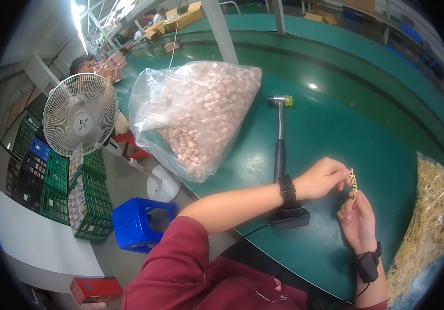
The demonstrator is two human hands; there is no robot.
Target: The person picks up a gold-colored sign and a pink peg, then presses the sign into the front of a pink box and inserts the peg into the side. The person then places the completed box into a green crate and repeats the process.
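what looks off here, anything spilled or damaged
Nothing looks plainly spilled or damaged. One small oddity: loose pale threads on the front of the maroon shirt, stray against the dark cloth. The yellow coil between the left hand and right hand shows no clear break.

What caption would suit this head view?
Left hand and right hand pinch a yellowish coiled strip over a green table, near a mallet and a bag of pinkish pieces.

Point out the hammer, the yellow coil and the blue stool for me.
Hammer (280, 150): head view, on the upper part of its dark handle.
Yellow coil (354, 185): head view, on the middle of its twisted length.
Blue stool (132, 223): head view, on its seat.
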